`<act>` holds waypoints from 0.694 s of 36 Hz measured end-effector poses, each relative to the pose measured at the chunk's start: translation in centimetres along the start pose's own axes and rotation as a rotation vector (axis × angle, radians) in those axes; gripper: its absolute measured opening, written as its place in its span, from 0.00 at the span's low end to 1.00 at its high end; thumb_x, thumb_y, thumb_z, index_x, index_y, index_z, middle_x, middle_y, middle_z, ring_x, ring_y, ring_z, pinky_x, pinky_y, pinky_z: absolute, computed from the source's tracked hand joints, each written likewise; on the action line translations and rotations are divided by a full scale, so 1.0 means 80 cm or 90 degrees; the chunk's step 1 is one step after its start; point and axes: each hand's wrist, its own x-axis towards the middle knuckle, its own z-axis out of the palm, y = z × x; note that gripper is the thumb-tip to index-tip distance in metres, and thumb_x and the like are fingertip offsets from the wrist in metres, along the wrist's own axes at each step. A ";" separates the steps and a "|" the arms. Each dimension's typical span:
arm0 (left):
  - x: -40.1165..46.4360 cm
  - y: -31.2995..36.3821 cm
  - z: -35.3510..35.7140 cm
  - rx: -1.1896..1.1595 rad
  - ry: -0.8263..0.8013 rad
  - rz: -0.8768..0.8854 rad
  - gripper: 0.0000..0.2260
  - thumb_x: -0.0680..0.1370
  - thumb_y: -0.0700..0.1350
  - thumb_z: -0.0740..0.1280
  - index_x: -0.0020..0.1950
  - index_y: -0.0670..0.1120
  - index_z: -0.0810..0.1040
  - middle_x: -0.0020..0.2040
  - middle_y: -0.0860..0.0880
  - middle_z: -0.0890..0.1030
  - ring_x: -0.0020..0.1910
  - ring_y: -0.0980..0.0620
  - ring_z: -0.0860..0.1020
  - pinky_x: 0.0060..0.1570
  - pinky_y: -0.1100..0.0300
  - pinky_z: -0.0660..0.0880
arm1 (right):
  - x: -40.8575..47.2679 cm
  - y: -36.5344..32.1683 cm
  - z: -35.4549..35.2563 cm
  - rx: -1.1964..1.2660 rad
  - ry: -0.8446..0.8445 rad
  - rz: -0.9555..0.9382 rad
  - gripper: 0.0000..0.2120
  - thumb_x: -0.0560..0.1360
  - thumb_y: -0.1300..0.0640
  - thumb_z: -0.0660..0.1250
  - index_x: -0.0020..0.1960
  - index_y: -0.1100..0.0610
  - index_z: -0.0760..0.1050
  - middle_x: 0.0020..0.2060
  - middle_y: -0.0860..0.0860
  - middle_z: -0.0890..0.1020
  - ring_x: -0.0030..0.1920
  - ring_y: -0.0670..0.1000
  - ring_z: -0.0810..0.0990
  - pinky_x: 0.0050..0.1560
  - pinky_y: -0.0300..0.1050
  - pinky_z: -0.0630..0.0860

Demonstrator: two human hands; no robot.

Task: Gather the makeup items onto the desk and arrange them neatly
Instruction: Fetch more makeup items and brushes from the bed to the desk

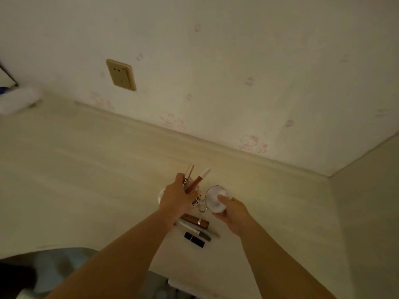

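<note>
Makeup items: gathered on the pale desk (86, 169), near the front edge, well short of the wall.
Landmark: clear glass cup (216, 199) with a handle, tipped toward the camera.
Left hand (177, 199): curled round two lip gloss tubes (195, 180), caps pointing up and away; just left of the cup, almost touching it.
Right hand (234, 214): grips the cup from the near right, thumb hooked over the rim.
Step in hand, as judged: dropping the tubes into the cup.
Doing it well: steady the cup upright, aim the bottom ends at the mouth, release one tube after the other, avoid knocking the rim.
Below the cup: brown lipstick (195, 221), pale pencil (189, 227), grey pencil (205, 234), black lipstick (194, 239), lying side by side.
Count: tubes held, two; items lying, four; cups, one.
Left of the cup: something round and clear behind the left hand, too hidden to name.
</note>
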 end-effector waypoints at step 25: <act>0.142 -0.044 -0.001 0.272 -0.148 0.102 0.25 0.74 0.56 0.68 0.68 0.51 0.67 0.59 0.46 0.69 0.54 0.45 0.76 0.53 0.55 0.74 | 0.080 -0.016 0.016 -0.566 0.234 -0.181 0.19 0.71 0.48 0.70 0.59 0.54 0.76 0.57 0.55 0.76 0.53 0.54 0.77 0.49 0.43 0.73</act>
